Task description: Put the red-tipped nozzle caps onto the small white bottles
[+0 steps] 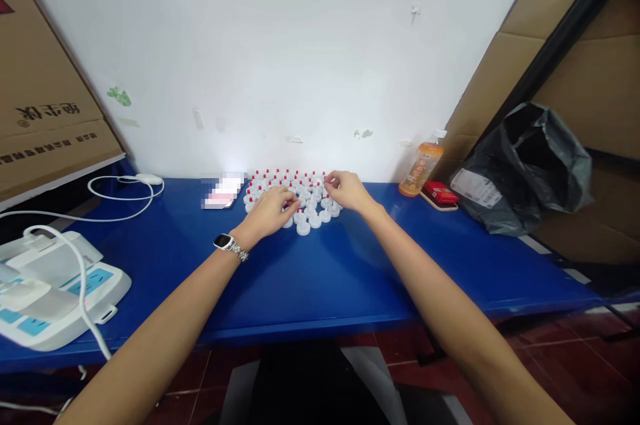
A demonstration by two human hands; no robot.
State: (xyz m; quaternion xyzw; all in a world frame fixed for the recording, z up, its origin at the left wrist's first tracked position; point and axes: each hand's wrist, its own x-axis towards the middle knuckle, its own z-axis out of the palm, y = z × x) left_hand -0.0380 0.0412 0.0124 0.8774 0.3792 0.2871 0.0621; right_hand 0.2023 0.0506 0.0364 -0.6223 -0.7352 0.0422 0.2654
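dozens of white caps (pixel 303 228), many red-topped, crowd the blue tabletop (pixel 310 291), probably grouped for easy reach. the right hand (pixel 346 190) appears to pinch a red tip (pixel 327 180); the left hand (pixel 270 213) bends over nearer caps, hiding some, its grip impossible to tell. the bottle (pixel 423 165), red box (pixel 441 193) and power strip (pixel 117 288) sit well apart, obstructing neither.

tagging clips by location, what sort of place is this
Probably a small workshop or packing corner: white caps, many with red tips, are clustered on a blue table, with a large carton and a power strip at the left.
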